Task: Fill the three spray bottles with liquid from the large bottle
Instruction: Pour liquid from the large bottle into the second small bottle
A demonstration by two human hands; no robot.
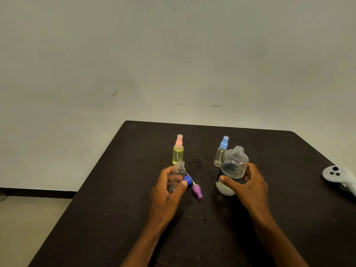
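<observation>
Tabletop (107, 218): one, dark, square-cornered, carrying every item listed; far edge runs below a pale wall.

Hands: two, bare. Right hand (248, 185) wrapped around the lower body of the large bottle, thumb across its front, fingers behind. Left hand (167, 186) curled around the uncapped small bottle, thumb on its front side.

Large bottle (234, 166): one, clear plastic, upright, neck open with no cap on, a shallow layer of clear liquid at the bottom, label partly visible. Stands right of the tabletop's centre, inside the right hand's grasp.

Controller (339, 179): one, pale grey with dark buttons, lying at the right edge of the tabletop, well apart from the bottles.

Spray bottles: three.
- Yellow bottle (178, 156): upright, pink sprayer fitted, yellowish liquid visible inside; stands toward the far edge, just beyond the left hand.
- Blue-topped bottle (219, 157): upright, light blue sprayer fitted, clear body; whether it holds liquid cannot be told. Stands just beside the large bottle on its far left side, beyond the right hand.
- Uncapped small bottle (180, 173): clear, neck open, held upright in the left hand, between the yellow bottle and the near edge.

Loose tops: two, lying on the tabletop between the hands. Blue cap (188, 179) close against the left thumb; purple sprayer (197, 191) on its side just beside it.
</observation>
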